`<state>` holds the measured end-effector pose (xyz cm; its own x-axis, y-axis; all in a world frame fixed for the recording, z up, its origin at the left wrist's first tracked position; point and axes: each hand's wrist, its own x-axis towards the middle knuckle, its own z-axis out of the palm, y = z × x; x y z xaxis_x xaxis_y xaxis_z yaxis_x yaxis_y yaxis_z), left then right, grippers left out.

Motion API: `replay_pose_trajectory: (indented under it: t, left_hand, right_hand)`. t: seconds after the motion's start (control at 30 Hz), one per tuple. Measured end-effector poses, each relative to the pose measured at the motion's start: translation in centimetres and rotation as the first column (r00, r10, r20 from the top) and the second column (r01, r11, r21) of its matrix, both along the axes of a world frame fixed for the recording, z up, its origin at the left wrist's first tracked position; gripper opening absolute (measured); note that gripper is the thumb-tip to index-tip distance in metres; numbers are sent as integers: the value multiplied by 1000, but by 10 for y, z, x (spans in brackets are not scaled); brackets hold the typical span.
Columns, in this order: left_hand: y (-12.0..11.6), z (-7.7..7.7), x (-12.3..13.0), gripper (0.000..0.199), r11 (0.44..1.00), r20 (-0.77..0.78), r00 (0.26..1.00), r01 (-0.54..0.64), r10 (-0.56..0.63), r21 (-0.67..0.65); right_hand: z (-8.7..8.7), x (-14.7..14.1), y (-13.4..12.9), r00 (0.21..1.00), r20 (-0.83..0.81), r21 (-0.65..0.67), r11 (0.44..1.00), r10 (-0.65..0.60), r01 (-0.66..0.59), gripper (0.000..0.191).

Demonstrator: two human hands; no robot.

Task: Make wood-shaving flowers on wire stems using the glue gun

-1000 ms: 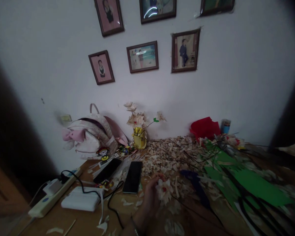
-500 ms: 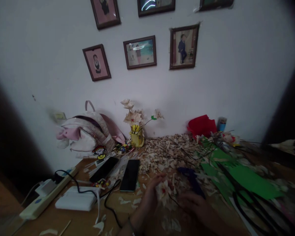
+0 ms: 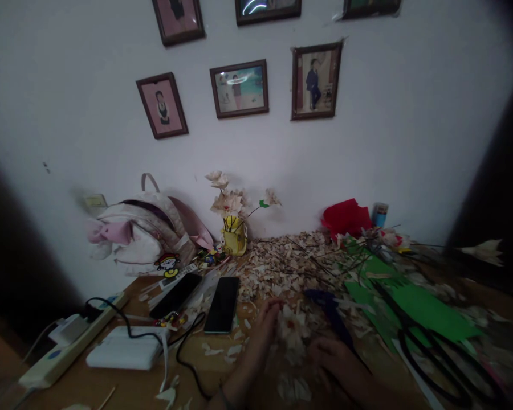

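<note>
A pale handmade flower (image 3: 294, 330) with layered petals stands low over the table between my hands. My right hand (image 3: 340, 361) is closed in a pinch to the right of the bloom, around where its thin stem runs; the stem itself is hard to make out. My left hand (image 3: 265, 327) is raised at the flower's left edge, fingers slightly bent and apart from the petals. Just behind my right hand lies a dark blue glue gun (image 3: 331, 313). Below the bloom are loose pale petals (image 3: 294, 388) on the tabletop.
Petal scraps (image 3: 277, 262) and thin stems cover the table's back. Large black scissors (image 3: 427, 336) rest over green sheets (image 3: 431, 307) at right. To the left are a phone (image 3: 221, 304), a white power bank (image 3: 126, 348), cables and a power strip (image 3: 74, 341). A yellow vase (image 3: 234, 239) stands behind.
The flower has turned to face me more and moved slightly right. My left hand has come away from its petals. The whole view has shifted a little.
</note>
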<state>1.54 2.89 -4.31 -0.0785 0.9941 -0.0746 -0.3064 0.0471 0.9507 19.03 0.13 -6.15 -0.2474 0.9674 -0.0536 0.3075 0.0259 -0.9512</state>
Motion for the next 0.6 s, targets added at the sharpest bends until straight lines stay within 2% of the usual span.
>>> replay_pose_trajectory:
  t: [0.2,0.3,0.5,0.6]
  left_hand:
    - [6,-1,-13,31,981,-19,981,-195,195,6]
    - [6,1,-15,36,966,-31,966,-253,255,49]
    - [2,3,-3,47,998,-100,993,-59,60,13]
    - [0,0,2,45,1000,-144,990,2,0,19]
  right_hand:
    - [1,1,6,981,-185,-62,997,-55,45,38]
    - [0,2,8,976,-198,-56,996,-86,76,39]
    - [-8,2,9,981,-149,-71,990,-128,118,35]
    - [-9,1,6,991,-75,-77,991,-113,108,35]
